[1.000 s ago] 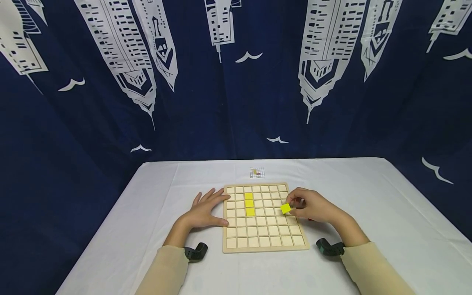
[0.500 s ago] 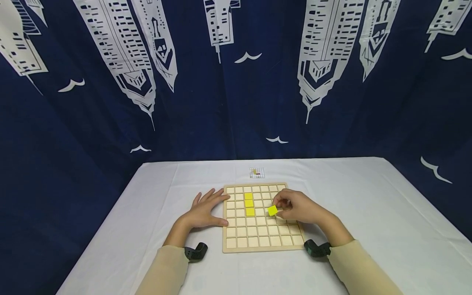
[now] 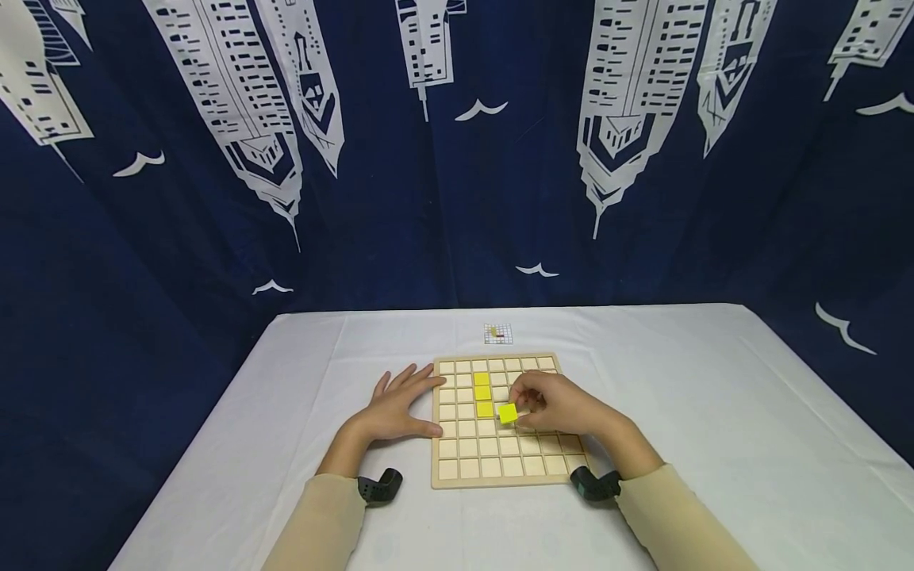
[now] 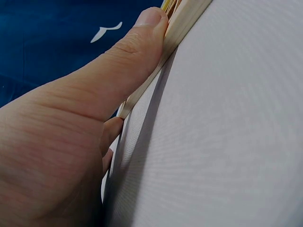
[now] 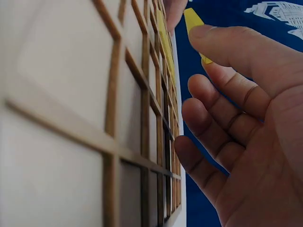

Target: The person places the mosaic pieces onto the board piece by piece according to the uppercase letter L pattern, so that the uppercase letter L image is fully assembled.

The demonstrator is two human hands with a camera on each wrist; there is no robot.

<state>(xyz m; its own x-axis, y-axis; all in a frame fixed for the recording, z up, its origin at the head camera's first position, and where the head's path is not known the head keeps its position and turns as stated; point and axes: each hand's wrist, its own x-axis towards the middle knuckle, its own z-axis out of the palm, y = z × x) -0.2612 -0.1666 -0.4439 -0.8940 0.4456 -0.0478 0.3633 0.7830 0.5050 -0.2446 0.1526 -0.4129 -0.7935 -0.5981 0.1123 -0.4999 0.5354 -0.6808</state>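
Note:
A wooden grid board (image 3: 510, 481) lies flat on the table, with a column of yellow squares (image 3: 482, 393) in its cells. My left hand (image 3: 395, 412) rests at the board's left edge with fingers spread; in the left wrist view its thumb (image 4: 137, 47) touches the wooden rim. My right hand (image 3: 560, 403) holds a yellow square tile (image 3: 508, 413) over the board, just right of the lowest yellow square. In the right wrist view thumb and index finger pinch the yellow tile, which is apart from the board. The right hand hides some cells on the right side.
A small card (image 3: 498, 334) printed with a coloured grid lies beyond the board. White cloth (image 3: 343, 349) covers the table, and a dark blue curtain (image 3: 428, 214) with white buildings and birds hangs behind it.
My right hand has moved left across the board with the yellow tile, from its right edge to near the yellow column. The left hand has stayed in place.

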